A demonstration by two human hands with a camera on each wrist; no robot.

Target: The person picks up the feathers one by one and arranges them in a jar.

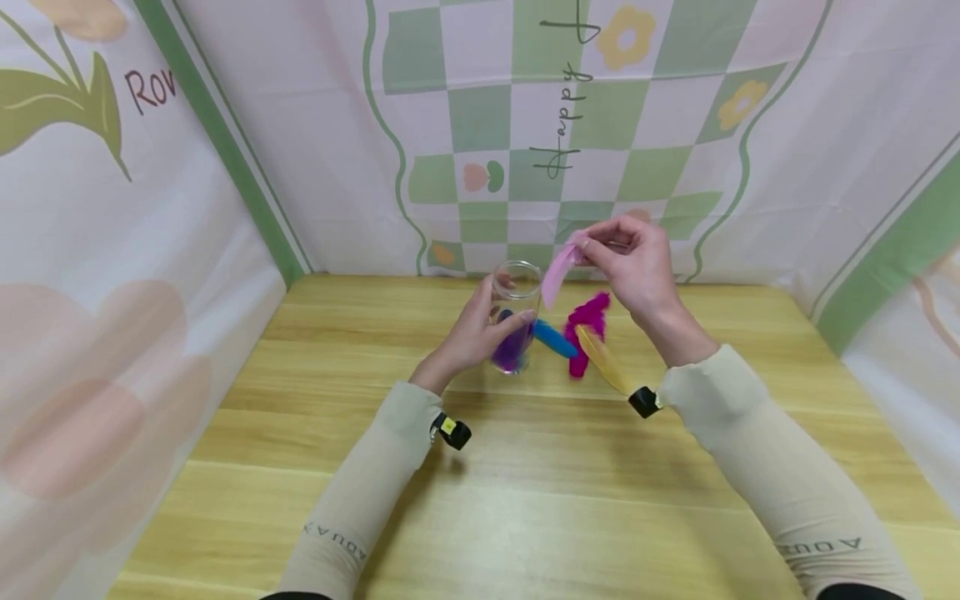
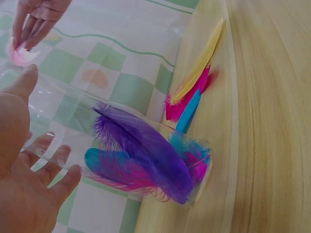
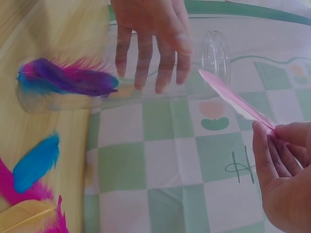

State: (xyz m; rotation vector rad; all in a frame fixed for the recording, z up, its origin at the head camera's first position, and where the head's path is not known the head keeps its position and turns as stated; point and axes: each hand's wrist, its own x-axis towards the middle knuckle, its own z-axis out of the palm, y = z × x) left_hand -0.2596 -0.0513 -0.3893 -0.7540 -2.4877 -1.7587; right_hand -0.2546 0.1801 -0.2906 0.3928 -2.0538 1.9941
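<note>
My left hand (image 1: 471, 332) holds a tall clear glass jar (image 1: 517, 293) upright on the table, its fingers and thumb curled round the side. Inside, near the bottom, lie a purple feather (image 2: 153, 153) and some blue and magenta ones. Between thumb and fingertips my right hand (image 1: 633, 265) pinches a light pink feather (image 1: 557, 277) by one end. The feather's free tip hangs beside the jar's open mouth, at its right; the right wrist view shows the tip close to the rim (image 3: 216, 58).
To the jar's right, a blue feather (image 1: 555, 339), a magenta feather (image 1: 589, 317) and a yellow feather (image 1: 602, 358) lie loosely together on the wooden table (image 1: 525, 500). A patterned cloth (image 1: 480, 117) hangs behind the table's back edge, with more printed cloth at the sides.
</note>
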